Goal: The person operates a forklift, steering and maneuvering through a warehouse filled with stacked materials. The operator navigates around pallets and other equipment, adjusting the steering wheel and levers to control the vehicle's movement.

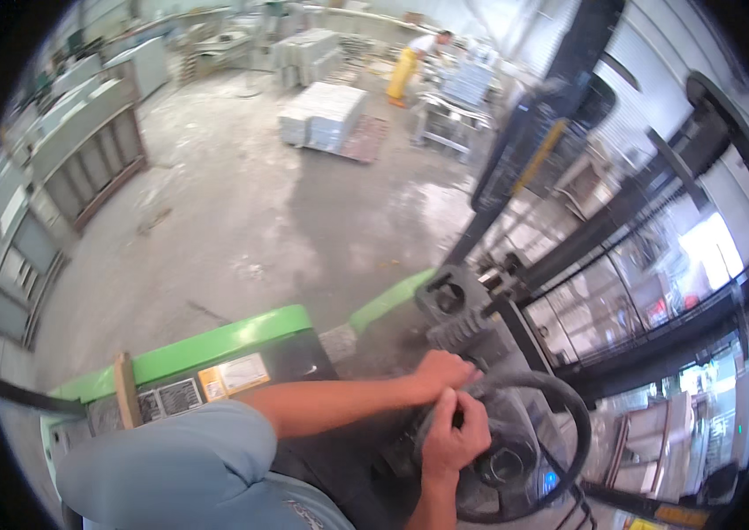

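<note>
I sit at the controls of a forklift, its black steering wheel [583,422] in front of me to the right. My left hand [443,374] reaches across to the wheel's far left side, with its fingers curled beside a small dark control. What those fingers hold is hidden. Just nearer to me, my right hand [457,430] is closed over the left part of the wheel, thumb pressed toward the forefinger. The two hands almost touch. Whatever lies inside the right fist cannot be made out. A dark round hub [507,463] shows beside it.
Green bodywork [242,334] edges the truck, with a wooden stick [127,390] standing on it. Dark posts [516,168] rise at right. Beyond lie a slab stack [323,115], racks [87,159] at left and a metal-legged table [449,124]. A person in yellow [403,76] bends beside it.
</note>
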Tool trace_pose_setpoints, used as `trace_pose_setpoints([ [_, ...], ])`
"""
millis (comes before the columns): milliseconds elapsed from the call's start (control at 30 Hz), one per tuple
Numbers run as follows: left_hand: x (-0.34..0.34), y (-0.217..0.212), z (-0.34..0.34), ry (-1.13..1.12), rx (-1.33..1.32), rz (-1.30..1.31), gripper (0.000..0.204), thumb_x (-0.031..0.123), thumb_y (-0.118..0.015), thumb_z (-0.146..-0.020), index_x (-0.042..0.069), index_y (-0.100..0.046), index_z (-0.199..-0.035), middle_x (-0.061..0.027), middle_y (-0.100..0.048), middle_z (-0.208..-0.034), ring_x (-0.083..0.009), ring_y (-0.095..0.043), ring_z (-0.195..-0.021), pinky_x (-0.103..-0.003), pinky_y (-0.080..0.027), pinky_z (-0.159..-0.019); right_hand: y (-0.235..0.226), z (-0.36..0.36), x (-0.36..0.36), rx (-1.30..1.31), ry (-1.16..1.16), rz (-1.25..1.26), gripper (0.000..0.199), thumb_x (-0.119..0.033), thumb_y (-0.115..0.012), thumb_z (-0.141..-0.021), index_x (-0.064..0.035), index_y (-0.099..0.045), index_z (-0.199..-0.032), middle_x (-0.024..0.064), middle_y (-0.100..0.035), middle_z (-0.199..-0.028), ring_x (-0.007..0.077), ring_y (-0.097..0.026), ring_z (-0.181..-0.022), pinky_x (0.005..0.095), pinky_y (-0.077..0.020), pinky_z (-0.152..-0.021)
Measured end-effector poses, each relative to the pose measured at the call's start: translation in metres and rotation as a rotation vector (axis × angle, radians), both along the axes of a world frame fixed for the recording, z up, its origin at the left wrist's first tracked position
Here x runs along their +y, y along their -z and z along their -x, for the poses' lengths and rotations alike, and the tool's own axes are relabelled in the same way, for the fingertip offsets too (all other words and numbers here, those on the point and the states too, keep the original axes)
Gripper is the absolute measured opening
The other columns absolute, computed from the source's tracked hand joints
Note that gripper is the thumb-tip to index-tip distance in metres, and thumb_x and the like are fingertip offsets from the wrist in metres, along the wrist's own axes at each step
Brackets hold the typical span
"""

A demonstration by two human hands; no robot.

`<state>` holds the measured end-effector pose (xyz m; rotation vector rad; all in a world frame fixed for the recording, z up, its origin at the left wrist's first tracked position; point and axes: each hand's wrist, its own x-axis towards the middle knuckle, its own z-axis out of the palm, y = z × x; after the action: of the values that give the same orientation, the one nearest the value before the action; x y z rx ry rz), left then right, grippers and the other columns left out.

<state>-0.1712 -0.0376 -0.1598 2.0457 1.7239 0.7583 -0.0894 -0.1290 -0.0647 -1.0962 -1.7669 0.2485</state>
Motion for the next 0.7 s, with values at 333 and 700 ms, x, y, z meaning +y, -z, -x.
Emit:
trace_pose_setpoints([
  [333,-0.063,-0.019,-0.004,-0.054,-0.032,-0.065,0.048,0.045,-0.053,-0.1,0.011,-0.07,-0.071,-0.0124,-0.07,-0.066,-0.0339,-0.071,-0.062,-0.047,-0.055,-0.054,-0.019,-0.003,-0.059,0.003,-0.047,0.019,0.009,-0.004,-0.071,-0.091,0.0002,-0.064,-0.086,0.0116,-0.062,-0.074,0.0281,-0.058,-0.062,0.0384,-0.0451,-0.056],
  [700,-0.189,-0.037,-0.025,-0.111,-0.018,-0.077,0.048,0.047,-0.052,-0.1,0.012,-0.072,-0.072,-0.0114,-0.07,-0.067,-0.0334,-0.071,-0.063,-0.048,-0.055,-0.055,-0.034,-0.026,-0.197,0.039,-0.074,0.055,0.007,-0.004,-0.07,-0.091,-0.0004,-0.065,-0.088,0.0104,-0.063,-0.077,0.024,-0.058,-0.063,0.0357,-0.0461,-0.057],
])
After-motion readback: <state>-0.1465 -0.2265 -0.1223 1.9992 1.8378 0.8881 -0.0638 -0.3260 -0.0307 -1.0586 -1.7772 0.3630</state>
